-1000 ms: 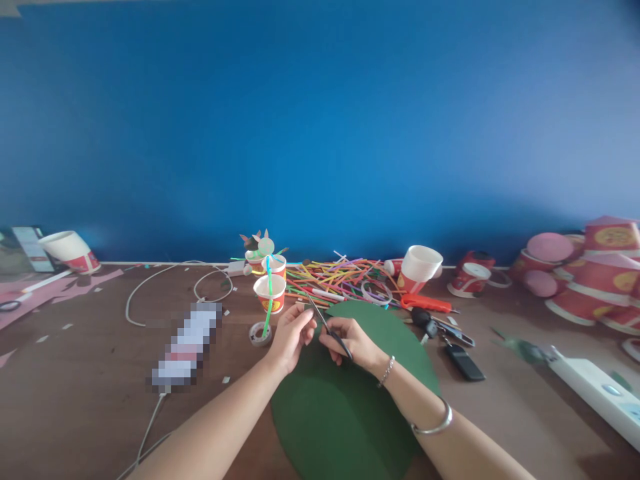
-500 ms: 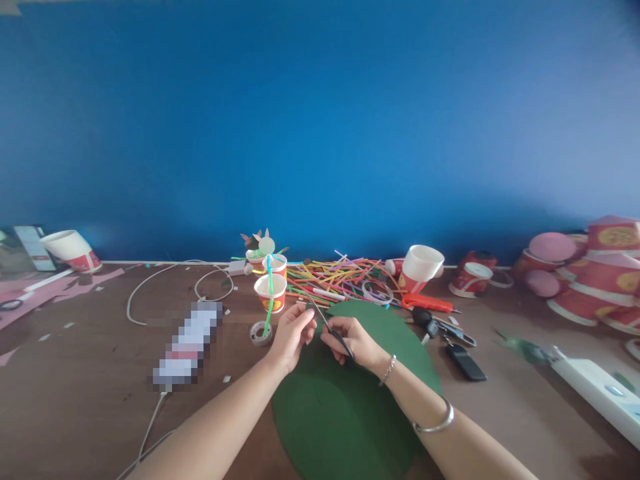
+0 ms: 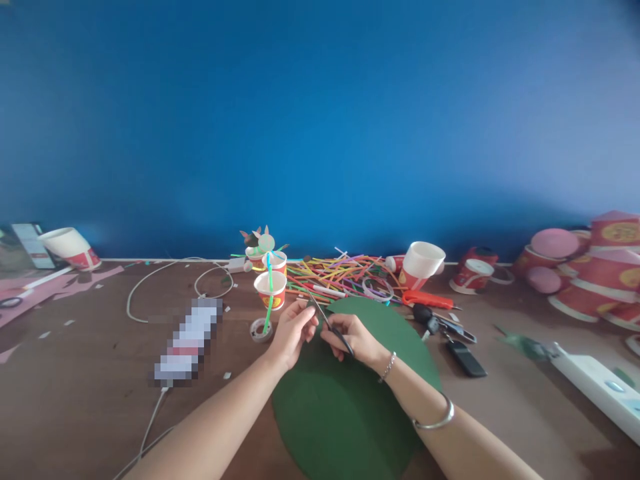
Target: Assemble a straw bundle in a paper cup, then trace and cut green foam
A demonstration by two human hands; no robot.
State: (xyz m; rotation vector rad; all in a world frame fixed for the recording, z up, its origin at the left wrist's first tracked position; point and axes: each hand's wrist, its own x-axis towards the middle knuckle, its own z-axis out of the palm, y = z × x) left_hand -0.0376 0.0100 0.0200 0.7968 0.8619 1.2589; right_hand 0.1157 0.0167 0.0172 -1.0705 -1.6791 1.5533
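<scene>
In my right hand [image 3: 347, 338] is a pair of dark-handled scissors [image 3: 341, 338], its blades pointing up and left toward my other fingers. My left hand [image 3: 295, 327] pinches a small dark green piece of paper [image 3: 311, 305] right by the blades; most of it is hidden by my fingers. Both hands are over a large dark green paper sheet [image 3: 345, 413] with a rounded edge. Left of my left hand stand a paper cup [image 3: 269, 293], a green and blue drinking straw [image 3: 271, 288] and a roll of clear tape [image 3: 260, 330].
Behind my hands lies a heap of coloured straws [image 3: 340, 275]. A white-topped cup [image 3: 423, 263], an orange utility knife [image 3: 427, 300] and keys [image 3: 465, 358] are to the right, beyond them a power strip [image 3: 595, 387] and stacked cups [image 3: 595, 280]. A phone [image 3: 189, 343] lies left.
The view has shifted very slightly. My hands keep nearly the same pose, with the scissors still at the fingertips of my left hand.
</scene>
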